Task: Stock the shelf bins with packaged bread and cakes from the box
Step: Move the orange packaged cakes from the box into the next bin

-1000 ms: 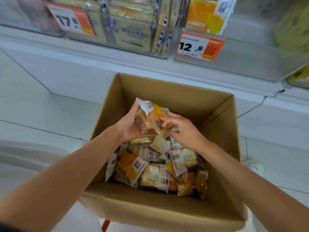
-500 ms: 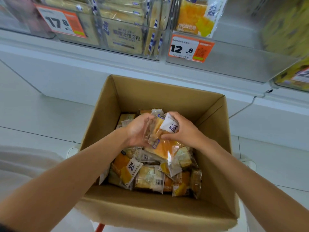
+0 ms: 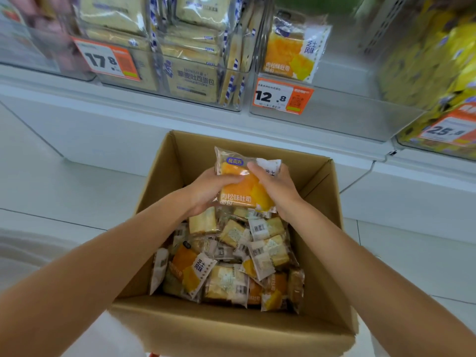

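One orange bread pack [image 3: 239,189] is held over the far side of the box [image 3: 195,150], left hand [image 3: 207,193] curled round its left edge, right hand [image 3: 279,188] round its right.

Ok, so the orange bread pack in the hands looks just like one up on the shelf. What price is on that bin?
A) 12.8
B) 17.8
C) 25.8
A: the orange pack held by the left hand and right hand matches the pack standing in the bin with the 12.8 tag.
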### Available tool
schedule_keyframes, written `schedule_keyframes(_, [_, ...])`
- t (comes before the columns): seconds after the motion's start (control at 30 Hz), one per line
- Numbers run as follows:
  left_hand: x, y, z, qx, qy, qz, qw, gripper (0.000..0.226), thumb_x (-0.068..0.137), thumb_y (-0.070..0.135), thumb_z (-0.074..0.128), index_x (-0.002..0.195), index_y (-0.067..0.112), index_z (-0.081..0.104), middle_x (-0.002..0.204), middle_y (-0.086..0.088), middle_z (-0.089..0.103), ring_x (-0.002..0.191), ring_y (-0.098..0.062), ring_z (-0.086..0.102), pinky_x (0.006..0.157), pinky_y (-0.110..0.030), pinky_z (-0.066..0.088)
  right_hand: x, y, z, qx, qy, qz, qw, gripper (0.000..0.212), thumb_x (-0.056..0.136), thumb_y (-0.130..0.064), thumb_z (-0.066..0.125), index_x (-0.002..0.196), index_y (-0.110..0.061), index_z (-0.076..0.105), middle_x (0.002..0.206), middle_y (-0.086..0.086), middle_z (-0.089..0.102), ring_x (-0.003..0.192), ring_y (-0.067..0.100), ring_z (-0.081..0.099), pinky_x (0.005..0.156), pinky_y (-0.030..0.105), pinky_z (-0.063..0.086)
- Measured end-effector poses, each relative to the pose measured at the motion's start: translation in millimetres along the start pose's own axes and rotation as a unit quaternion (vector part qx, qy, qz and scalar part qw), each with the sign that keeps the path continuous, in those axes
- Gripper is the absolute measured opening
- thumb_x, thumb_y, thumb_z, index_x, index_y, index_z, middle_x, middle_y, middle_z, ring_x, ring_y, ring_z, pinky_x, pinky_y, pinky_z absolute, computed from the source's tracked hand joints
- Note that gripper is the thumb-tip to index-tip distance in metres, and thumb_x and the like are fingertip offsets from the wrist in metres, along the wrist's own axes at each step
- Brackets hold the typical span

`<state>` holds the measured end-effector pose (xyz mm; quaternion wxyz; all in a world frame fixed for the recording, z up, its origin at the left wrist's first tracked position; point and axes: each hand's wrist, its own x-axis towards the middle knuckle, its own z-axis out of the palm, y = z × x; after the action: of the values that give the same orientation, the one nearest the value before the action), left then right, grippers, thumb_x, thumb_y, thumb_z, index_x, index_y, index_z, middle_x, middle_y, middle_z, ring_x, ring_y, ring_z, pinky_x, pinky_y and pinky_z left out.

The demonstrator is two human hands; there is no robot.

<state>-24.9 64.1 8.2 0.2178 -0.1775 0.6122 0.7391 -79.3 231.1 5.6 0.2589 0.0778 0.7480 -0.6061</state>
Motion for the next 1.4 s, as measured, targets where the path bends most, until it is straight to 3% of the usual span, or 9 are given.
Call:
schedule_keyframes(0.2, [-24, 59, 13, -0.025, -0.053, 0.036, 0.998, 0.034, 0.091, 0.024, 0.06, 0.124, 0.013, 0.058, 0.108, -0.007, 0.073, 0.097, -0.02, 0.069, 0.086, -0.034, 0.053, -33, -65, -43, 0.089, -0.168, -0.006, 0.982, 0.058, 0.076, -0.022, 0.076, 0.13, -0.012, 0.057, 0.121, 0.016, 0.067, 0.111, 0.032, 0.065, 0.092, 0.045, 0.054])
schedule_keyframes(0.3, [-26, 104, 31, 0.091, 0.009, 0.132, 0.987, 0.028, 0.092, 0.031, 0.065, 0.115, 0.015, 0.062, 0.109, -0.007, 0.072, 0.092, -0.017, 0.069, 0.083, -0.03, 0.054, -41, -104, -65, 0.088, -0.129, -0.035, 0.987, 0.061, 0.069, -0.021, 0.077, 0.126, -0.01, 0.059, 0.117, 0.015, 0.069, 0.107, 0.031, 0.067, 0.089, 0.044, 0.055])
schedule_keyframes(0.53, [8, 209, 32, 0.356, 0.262, 0.346, 0.828, 0.03, 0.099, 0.037, 0.053, 0.118, 0.015, 0.06, 0.103, 0.003, 0.063, 0.09, -0.015, 0.058, 0.079, -0.029, 0.045, -14, -194, -130, 0.135, 0.043, -0.142, 0.98, 0.055, 0.075, -0.02, 0.08, 0.124, -0.005, 0.061, 0.106, 0.014, 0.073, 0.081, 0.024, 0.074, 0.059, 0.034, 0.059])
schedule_keyframes(0.73, [65, 220, 6, 0.495, 0.269, 0.392, 0.728, 0.037, 0.09, 0.041, 0.065, 0.122, 0.028, 0.052, 0.105, 0.005, 0.054, 0.085, -0.015, 0.057, 0.075, -0.033, 0.048, 65, -221, -132, -0.005, 0.081, -0.142, 0.986, 0.069, 0.058, -0.026, 0.091, 0.115, -0.006, 0.06, 0.114, 0.01, 0.07, 0.094, 0.021, 0.07, 0.081, 0.035, 0.058])
schedule_keyframes(0.87, [80, 208, -11, 0.455, 0.263, 0.415, 0.743, 0.039, 0.088, 0.046, 0.064, 0.123, 0.037, 0.049, 0.082, 0.012, 0.053, 0.059, -0.003, 0.049, 0.062, -0.029, 0.047, 121, -215, -118, -0.063, 0.066, -0.169, 0.981, 0.038, 0.081, -0.015, 0.077, 0.11, -0.006, 0.054, 0.099, -0.003, 0.066, 0.073, 0.0, 0.061, 0.062, 0.014, 0.053])
schedule_keyframes(1.07, [85, 205, -12, 0.423, 0.252, 0.438, 0.752, 0.043, 0.083, 0.049, 0.063, 0.123, 0.039, 0.051, 0.075, 0.015, 0.055, 0.059, -0.004, 0.053, 0.059, -0.025, 0.045, 166, -196, -121, -0.171, 0.079, -0.187, 0.964, 0.097, 0.068, -0.027, 0.088, 0.14, -0.016, 0.024, 0.121, -0.001, 0.057, 0.106, 0.016, 0.061, 0.071, 0.022, 0.053])
schedule_keyframes(1.17, [87, 204, -13, 0.427, 0.251, 0.434, 0.752, 0.047, 0.081, 0.053, 0.059, 0.125, 0.039, 0.049, 0.074, 0.015, 0.054, 0.059, -0.004, 0.054, 0.058, -0.024, 0.044, 163, -196, -123, -0.281, 0.086, -0.27, 0.917, 0.125, 0.057, -0.034, 0.093, 0.151, -0.03, 0.011, 0.137, 0.0, 0.04, 0.12, 0.016, 0.049, 0.099, 0.034, 0.048])
schedule_keyframes(1.27, [87, 204, -13, 0.438, 0.248, 0.434, 0.747, 0.049, 0.081, 0.054, 0.056, 0.126, 0.037, 0.047, 0.073, 0.015, 0.054, 0.057, -0.003, 0.054, 0.056, -0.024, 0.042, 162, -199, -118, -0.44, 0.12, -0.293, 0.84, 0.113, 0.064, -0.038, 0.089, 0.152, -0.033, 0.019, 0.15, 0.004, 0.019, 0.133, 0.025, 0.038, 0.109, 0.038, 0.038])
schedule_keyframes(1.4, [87, 204, -13, 0.444, 0.247, 0.432, 0.745, 0.048, 0.082, 0.053, 0.056, 0.126, 0.037, 0.046, 0.072, 0.015, 0.053, 0.056, -0.004, 0.054, 0.055, -0.025, 0.042, 161, -206, -106, -0.404, 0.141, -0.285, 0.858, 0.082, 0.071, -0.022, 0.086, 0.14, -0.02, 0.043, 0.148, 0.006, 0.022, 0.12, 0.023, 0.05, 0.091, 0.019, 0.041])
